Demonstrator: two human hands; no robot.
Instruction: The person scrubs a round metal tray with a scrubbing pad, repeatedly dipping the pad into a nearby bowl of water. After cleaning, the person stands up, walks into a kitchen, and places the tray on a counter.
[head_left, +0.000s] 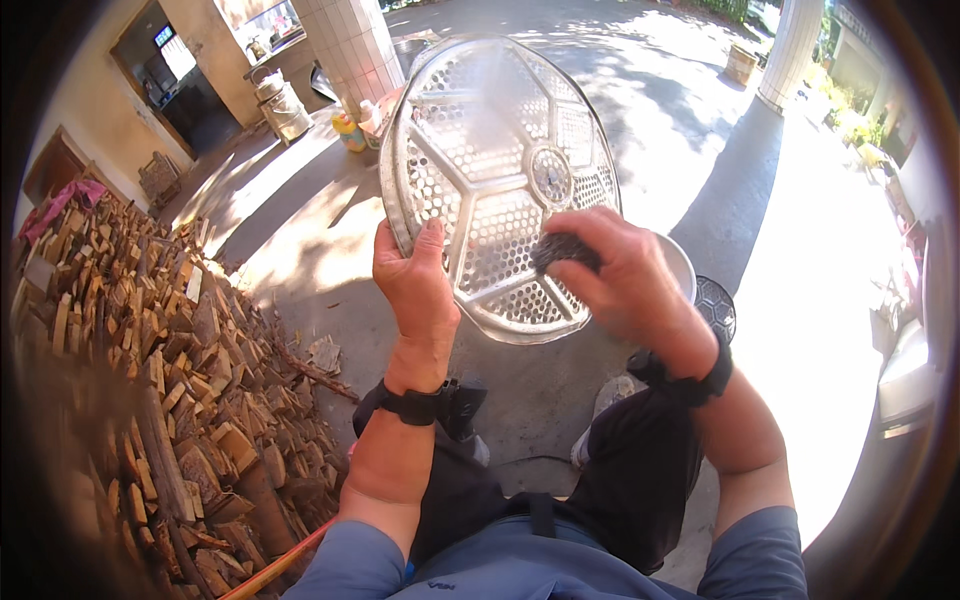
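A large round perforated metal steamer tray (499, 217) is held up and tilted before me. My left hand (416, 277) grips its lower left rim, the thumb lying on the near face and the fingers behind. In my right hand (619, 262) is a dark scouring pad (568, 253), pressed against or just over the holes at the tray's lower right. Behind my right wrist, part of a pale round basin (679, 264) shows. Beside it lies a dark round thing with a patterned face (716, 307), partly hidden by my arm.
Split firewood (217, 420) is heaped at the left. A tiled pillar (352, 52) rises beyond the tray, with a yellow bottle (348, 133) near its foot. A metal pot-like container (283, 109) stands by the wall. Another pillar (799, 60) is at the upper right.
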